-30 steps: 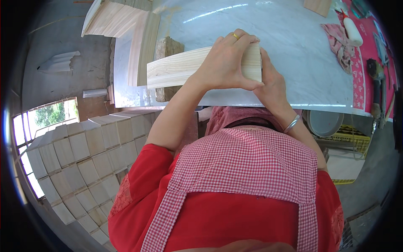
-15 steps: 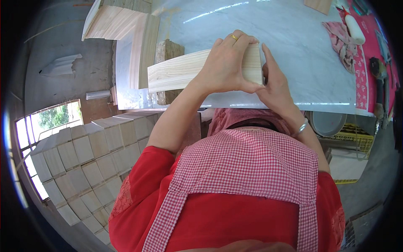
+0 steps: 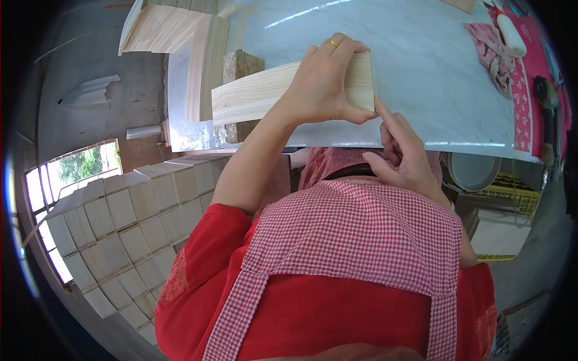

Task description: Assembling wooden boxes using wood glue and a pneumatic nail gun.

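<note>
Okay so a long pale wooden piece with straight grain [image 3: 259, 90] is held above the smooth pale-blue tabletop [image 3: 439, 84], its left end lying over a rough brownish block [image 3: 242, 64]. Near its right end it's gripped by the left hand [image 3: 322, 84], thumb on the near edge, fingers over the far one. Nothing visible is held by the right hand [image 3: 406, 153]: index finger stretched to the near right corner, thumb spread wide, other fingers curled. Whether that corner is actually touched can't be told. The step in hand looks like the right end being felt or tidied while the piece is steadied. For the next move, a firm left grip and a light fingertip along that end are probably called for, with the piece not tipped off the block
</note>
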